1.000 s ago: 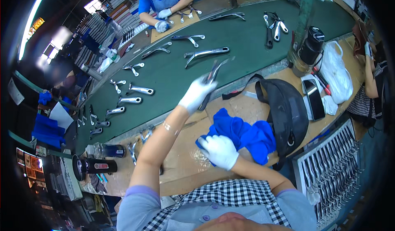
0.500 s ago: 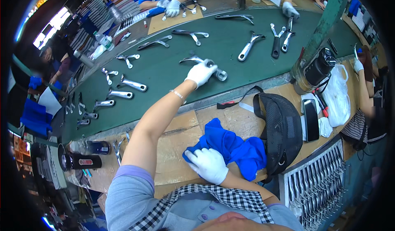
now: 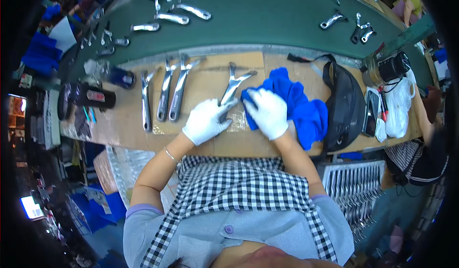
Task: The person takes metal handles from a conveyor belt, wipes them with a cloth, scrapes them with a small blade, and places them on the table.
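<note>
My left hand, in a white glove, is wrapped round the lower part of a shiny metal crank arm. Its forked end points away from me, above the cardboard-covered bench. Just to the right, my white-gloved right hand grips the edge of a bunched blue cloth, close beside the crank arm. Whether cloth and metal touch, I cannot tell. Left of my hands lie three more crank arms, an outer one, a middle one and an inner one, forks pointing away.
Beyond the bench runs a green conveyor belt carrying several metal parts. On the right are a black bag, a phone, a white plastic bag and a dark bottle. Dark bottles stand left; a rack of parts is lower right.
My left hand has come back from over the belt to the bench, with a crank arm in it. My right hand has stayed at the cloth. The view has shifted downward.
</note>
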A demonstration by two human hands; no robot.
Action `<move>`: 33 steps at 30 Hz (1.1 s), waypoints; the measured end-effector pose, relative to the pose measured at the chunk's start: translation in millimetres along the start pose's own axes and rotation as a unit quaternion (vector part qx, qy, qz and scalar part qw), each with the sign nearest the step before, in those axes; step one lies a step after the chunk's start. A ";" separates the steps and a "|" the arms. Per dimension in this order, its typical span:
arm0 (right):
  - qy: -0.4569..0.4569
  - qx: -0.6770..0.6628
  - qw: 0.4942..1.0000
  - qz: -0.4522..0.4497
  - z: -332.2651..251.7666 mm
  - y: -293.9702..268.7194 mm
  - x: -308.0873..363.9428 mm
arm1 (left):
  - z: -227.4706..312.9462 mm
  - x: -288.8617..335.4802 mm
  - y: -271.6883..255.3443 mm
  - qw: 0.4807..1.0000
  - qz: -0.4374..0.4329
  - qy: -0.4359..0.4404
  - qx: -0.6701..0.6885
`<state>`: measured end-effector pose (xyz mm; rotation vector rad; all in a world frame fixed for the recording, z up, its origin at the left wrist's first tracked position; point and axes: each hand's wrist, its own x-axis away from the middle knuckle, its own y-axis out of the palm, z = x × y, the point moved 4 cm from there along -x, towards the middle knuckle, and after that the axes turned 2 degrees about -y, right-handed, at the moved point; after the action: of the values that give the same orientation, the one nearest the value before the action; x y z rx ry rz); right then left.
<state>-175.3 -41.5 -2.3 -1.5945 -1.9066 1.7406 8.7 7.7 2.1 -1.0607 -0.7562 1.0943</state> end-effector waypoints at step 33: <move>-0.075 -0.123 0.960 -0.242 -107.1 34.5 35.5 | -30.7 98.7 31.4 0.977 0.180 -0.100 0.059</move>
<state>-98.9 47.8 -11.9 -0.9455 -2.4054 1.4929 56.5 95.5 -39.1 -1.0180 -0.6616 1.5558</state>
